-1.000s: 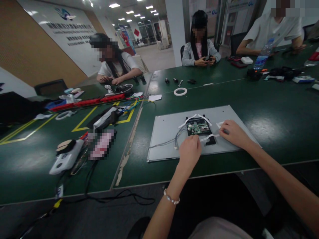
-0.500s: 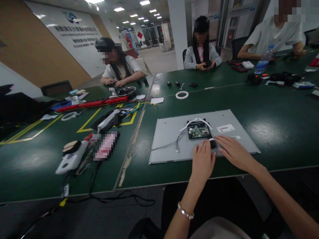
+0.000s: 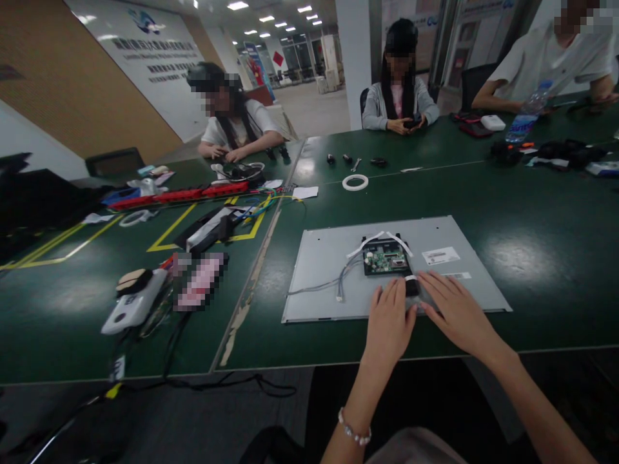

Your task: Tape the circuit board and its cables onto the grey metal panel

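Note:
A grey metal panel [image 3: 324, 258] lies flat on the green table [image 3: 532, 212] in front of me. A small green circuit board [image 3: 385, 259] is fixed near its middle, with white tape strips [image 3: 372, 240] over it and a grey cable [image 3: 329, 283] running off to the left. My left hand [image 3: 389, 319] and my right hand [image 3: 452, 309] lie flat on the panel's near edge, fingers stretched out. They press on either side of a small black part [image 3: 411, 287] just below the board. A white label [image 3: 440, 256] sits right of the board.
A white tape roll [image 3: 354, 182] lies farther back. To the left are a white device [image 3: 133, 303], cables, a red power strip [image 3: 178, 195] and yellow floor-tape lines. Three other people sit at the far side. A water bottle [image 3: 527, 116] and dark gear stand at the right.
Both hands have come down from beside the circuit board to the panel's near edge and flattened. The right hand has left the label area. The view has shifted a little.

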A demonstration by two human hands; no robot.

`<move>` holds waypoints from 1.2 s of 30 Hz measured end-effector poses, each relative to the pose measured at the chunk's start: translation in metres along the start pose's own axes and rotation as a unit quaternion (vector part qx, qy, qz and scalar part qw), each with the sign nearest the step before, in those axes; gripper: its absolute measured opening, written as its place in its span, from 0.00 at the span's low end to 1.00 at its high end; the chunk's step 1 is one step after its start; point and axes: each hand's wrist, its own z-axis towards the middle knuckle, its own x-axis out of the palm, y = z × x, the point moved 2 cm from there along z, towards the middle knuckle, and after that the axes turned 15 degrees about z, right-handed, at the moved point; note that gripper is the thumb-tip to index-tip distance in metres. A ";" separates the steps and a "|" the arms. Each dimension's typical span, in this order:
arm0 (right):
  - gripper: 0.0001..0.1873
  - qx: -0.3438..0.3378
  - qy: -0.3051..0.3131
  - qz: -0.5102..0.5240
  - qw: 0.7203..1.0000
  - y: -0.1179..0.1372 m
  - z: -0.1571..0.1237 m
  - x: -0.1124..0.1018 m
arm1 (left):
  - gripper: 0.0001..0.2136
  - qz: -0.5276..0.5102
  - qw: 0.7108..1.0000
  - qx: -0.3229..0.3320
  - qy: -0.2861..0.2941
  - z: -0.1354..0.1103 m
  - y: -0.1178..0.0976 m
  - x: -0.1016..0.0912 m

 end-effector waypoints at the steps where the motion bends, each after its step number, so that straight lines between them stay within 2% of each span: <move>1: 0.29 -0.001 0.000 -0.002 1.000 0.000 0.000 0.001 | 0.23 0.002 1.000 0.002 -0.001 0.000 0.000 -0.001; 6: 0.30 -0.001 0.001 -0.016 1.000 0.001 0.003 0.001 | 0.24 0.007 1.000 0.009 -0.007 -0.002 0.003 -0.003; 14: 0.29 0.007 0.002 -0.019 1.000 0.003 0.003 0.000 | 0.23 -0.005 1.000 -0.017 -0.012 -0.006 0.005 -0.004; 20: 0.30 0.016 -0.009 -0.003 1.000 -0.002 -0.003 0.005 | 0.22 -0.047 0.998 -0.041 -0.020 -0.012 0.008 -0.003; 23: 0.34 0.010 0.001 0.009 1.000 -0.004 -0.005 0.002 | 0.22 -0.090 0.992 -0.072 -0.042 -0.015 0.013 -0.004; 29: 0.46 -0.031 0.088 0.042 0.995 -0.031 0.002 -0.022 | 0.21 -0.213 0.968 -0.101 -0.089 -0.020 0.019 -0.009; 32: 0.46 -0.057 0.117 0.025 0.991 -0.050 0.007 -0.028 | 0.19 -0.246 0.956 -0.111 -0.116 -0.023 0.019 -0.013; 36: 0.46 -0.073 0.134 0.008 0.988 -0.062 0.006 -0.023 | 0.17 -0.259 0.946 -0.125 -0.148 -0.026 0.019 -0.016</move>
